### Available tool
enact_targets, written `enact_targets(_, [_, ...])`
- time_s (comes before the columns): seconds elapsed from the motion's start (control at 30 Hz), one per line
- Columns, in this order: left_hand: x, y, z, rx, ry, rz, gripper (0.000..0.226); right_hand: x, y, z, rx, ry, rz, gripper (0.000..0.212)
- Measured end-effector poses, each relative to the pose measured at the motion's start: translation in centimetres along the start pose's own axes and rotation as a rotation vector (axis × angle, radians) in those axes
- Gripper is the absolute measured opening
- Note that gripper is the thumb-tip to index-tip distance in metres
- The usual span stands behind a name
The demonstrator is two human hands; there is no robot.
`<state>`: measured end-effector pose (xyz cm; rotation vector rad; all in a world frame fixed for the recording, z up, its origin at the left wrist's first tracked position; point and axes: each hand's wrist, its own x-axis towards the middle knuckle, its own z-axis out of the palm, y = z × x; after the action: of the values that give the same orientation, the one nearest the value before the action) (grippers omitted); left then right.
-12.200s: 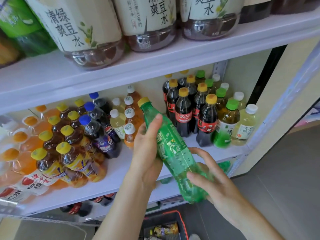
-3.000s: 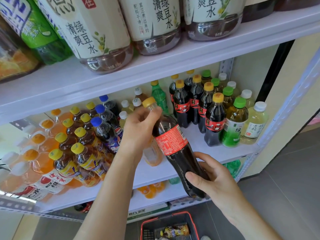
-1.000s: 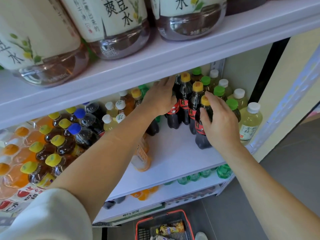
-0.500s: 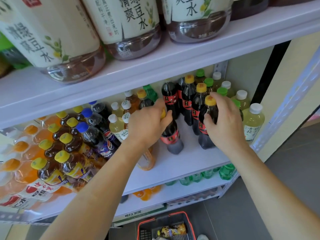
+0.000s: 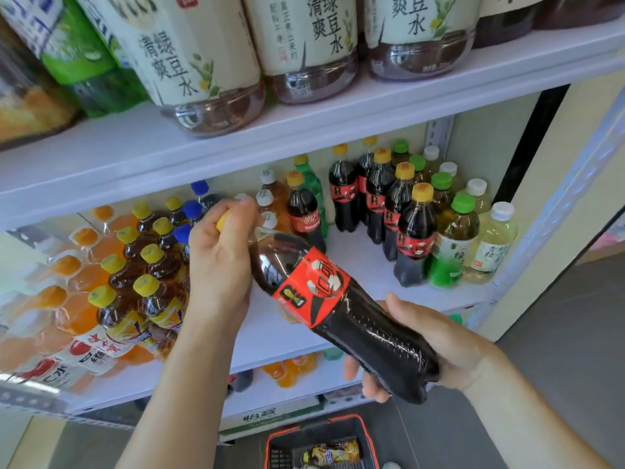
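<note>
Dark cola bottle (image 5: 338, 309) slants in front of the middle shelf (image 5: 358, 269), cap up-left, base down-right. The left hand (image 5: 220, 262) grips its neck and the right hand (image 5: 439, 340) grips its base. Bare shelf lies between the tea bottles (image 5: 152, 282) and the standing cola row (image 5: 414, 231).

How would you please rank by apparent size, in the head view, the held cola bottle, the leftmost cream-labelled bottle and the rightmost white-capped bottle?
Largest: leftmost cream-labelled bottle, though cropped.
Next: cola bottle, held near the camera, which inflates it.
Smallest: rightmost white-capped bottle, but farther back, so true size unsure.
</note>
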<state>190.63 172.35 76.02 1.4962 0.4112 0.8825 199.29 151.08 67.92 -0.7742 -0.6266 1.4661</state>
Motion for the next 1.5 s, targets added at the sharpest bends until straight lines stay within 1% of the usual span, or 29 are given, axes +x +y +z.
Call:
enact_targets(0.13, [-0.2,-0.5,0.0,-0.071,0.004,-0.099,0.029,0.1,0.6,1.3,0.022,0.068,-0.046,0.053])
enact_targets(0.23, [-1.0,-0.7,0.4,-0.145,-0.048,-0.191,0.048,-0.1,1.2,2.0,0.095,0.113,-0.052,0.059])
enact_targets(0.27, [-1.4,-0.9,0.7,-0.162,-0.069,-0.200,0.053,-0.2,1.4,2.2,0.137,0.108,-0.050,0.061])
enact_targets(0.37, [-2.7,-1.5,1.3,-0.197,-0.134,-0.222,0.058,-0.1,1.9,2.9,0.245,0.072,-0.061,0.061])
enact_targets(0.43, [-3.7,-1.8,1.6,-0.258,-0.178,-0.306,0.069,0.0,2.2,3.2,0.278,0.060,-0.081,0.059])
enact_targets(0.5, [-4.2,-1.9,1.6,-0.280,-0.184,-0.355,0.072,0.0,2.4,3.4,0.293,0.058,-0.092,0.059])
enact_targets(0.63, [-4.3,-1.7,1.5,-0.246,-0.162,-0.374,0.075,-0.1,2.6,3.6,0.273,0.094,-0.104,0.061])
enact_targets(0.73, [-4.4,-1.8,1.5,-0.258,-0.111,-0.385,0.074,0.0,2.5,3.9,0.173,0.199,-0.142,0.065])
enact_targets(0.83, [-4.6,-1.5,1.7,-0.315,-0.050,-0.407,0.079,0.1,2.1,4.3,0.006,0.352,-0.234,0.063])
enact_targets(0.9, [-4.8,-1.4,1.7,-0.340,-0.048,-0.428,0.082,0.2,2.0,4.8,-0.102,0.444,-0.279,0.060])
enact_targets(1.0, [-5.1,-1.5,1.8,-0.321,-0.108,-0.431,0.079,0.3,2.2,5.6,-0.382,0.609,-0.348,0.046])
enact_targets(1.03, [-5.2,-1.5,1.9,-0.307,-0.124,-0.429,0.081,0.4,2.3,5.9,-0.503,0.681,-0.371,0.044])
enact_targets(1.1, [-5.3,-1.6,2.2,-0.276,-0.135,-0.426,0.084,0.6,2.6,6.2,-0.748,0.824,-0.406,0.048])
enact_targets(1.17, [-5.4,-1.7,2.5,-0.268,-0.113,-0.423,0.074,0.8,3.0,6.6,-0.895,0.894,-0.420,0.054])
enact_targets(1.23, [-5.3,-1.8,2.8,-0.275,-0.062,-0.420,0.058,0.8,3.2,6.8,-0.913,0.892,-0.412,0.058])
enact_targets(1.3, [-5.1,-1.8,2.9,-0.315,-0.004,-0.439,0.047,0.7,3.1,6.6,-0.818,0.847,-0.388,0.057])
enact_targets(1.33, [-4.9,-1.8,2.9,-0.343,0.018,-0.458,0.045,0.6,2.8,6.3,-0.684,0.806,-0.358,0.054])
enact_targets(1.37, [-4.7,-1.9,2.9,-0.371,0.028,-0.480,0.048,0.6,2.5,5.9,-0.482,0.757,-0.313,0.052])
enact_targets(1.43, [-4.5,-1.9,2.9,-0.429,0.019,-0.517,0.066,0.5,2.2,4.9,-0.026,0.637,-0.184,0.051])
enact_targets(1.5, [-4.3,-1.8,3.0,-0.510,-0.016,-0.551,0.083,0.4,2.1,4.4,0.274,0.490,-0.056,0.051])
